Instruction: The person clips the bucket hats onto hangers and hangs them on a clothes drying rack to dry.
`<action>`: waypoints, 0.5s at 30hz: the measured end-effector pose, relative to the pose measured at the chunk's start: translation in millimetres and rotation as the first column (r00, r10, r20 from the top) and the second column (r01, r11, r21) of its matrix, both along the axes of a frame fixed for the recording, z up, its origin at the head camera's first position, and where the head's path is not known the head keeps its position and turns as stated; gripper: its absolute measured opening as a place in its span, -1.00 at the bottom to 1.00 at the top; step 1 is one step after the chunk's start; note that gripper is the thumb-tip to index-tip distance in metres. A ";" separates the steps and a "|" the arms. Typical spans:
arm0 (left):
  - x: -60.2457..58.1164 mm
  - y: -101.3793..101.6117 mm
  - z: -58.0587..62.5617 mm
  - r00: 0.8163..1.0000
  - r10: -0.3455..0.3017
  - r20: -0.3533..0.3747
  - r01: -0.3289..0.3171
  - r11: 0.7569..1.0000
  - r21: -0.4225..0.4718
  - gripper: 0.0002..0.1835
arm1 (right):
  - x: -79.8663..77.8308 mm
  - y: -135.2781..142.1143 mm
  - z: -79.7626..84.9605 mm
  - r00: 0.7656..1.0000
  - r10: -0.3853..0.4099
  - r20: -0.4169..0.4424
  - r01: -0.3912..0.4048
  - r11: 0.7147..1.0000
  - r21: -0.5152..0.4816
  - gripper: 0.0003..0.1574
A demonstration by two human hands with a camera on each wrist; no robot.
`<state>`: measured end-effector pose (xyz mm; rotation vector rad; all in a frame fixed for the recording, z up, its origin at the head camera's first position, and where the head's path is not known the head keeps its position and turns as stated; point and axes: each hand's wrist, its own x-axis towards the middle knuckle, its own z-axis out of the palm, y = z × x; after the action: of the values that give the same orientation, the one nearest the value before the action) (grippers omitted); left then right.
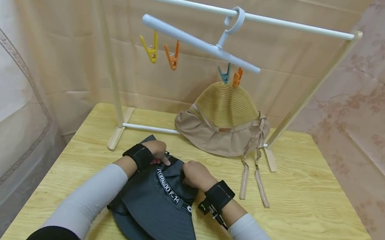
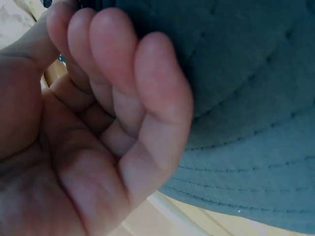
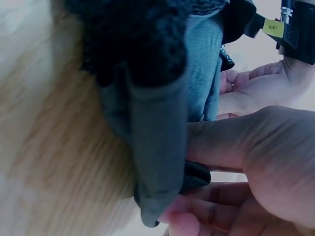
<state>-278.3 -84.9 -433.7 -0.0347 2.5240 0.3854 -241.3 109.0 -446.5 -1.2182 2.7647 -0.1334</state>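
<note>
A dark grey bucket hat [image 1: 161, 221] lies folded on the table, its brim towards me and a lettered band round its crown. At the crown's far left part, my left hand [image 1: 155, 150] holds the fabric; the left wrist view shows curled fingers [image 2: 157, 83] against the stitched cloth. My right hand [image 1: 198, 175] grips the crown's right side, thumb and fingers on the fabric in the right wrist view. Part of the crown and some fingertips are hidden. Behind, a straw-and-beige hat [image 1: 231, 105] hangs from teal [image 1: 224, 74] and orange [image 1: 237, 78] clips.
A white rack [image 1: 179, 1] with wooden sides stands at the back of the wooden table [image 1: 297, 215]. From it hangs a tilted light-blue hanger [image 1: 195, 42]. On its left half are a yellow clip [image 1: 150, 49] and another orange clip [image 1: 172, 56]. The beige hat's ribbons [image 1: 244, 179] trail onto the table.
</note>
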 end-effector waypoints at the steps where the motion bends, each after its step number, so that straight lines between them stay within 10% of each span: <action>1: -1.0 0.4 -1.6 1.000 0.003 -0.001 -0.003 1.000 0.011 -0.58 | -0.2 0.2 0.1 1.000 0.004 -0.008 -0.004 1.000 0.007 -0.87; 15: -3.4 -2.0 -4.4 0.999 0.042 0.008 -0.042 0.999 0.014 -0.60 | -3.5 -0.2 -0.8 0.999 -0.004 0.044 0.002 0.998 0.057 -0.87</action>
<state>-281.7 -86.9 -438.1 -0.0838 2.5160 0.4186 -244.8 108.8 -447.3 -1.1834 2.7136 -0.0806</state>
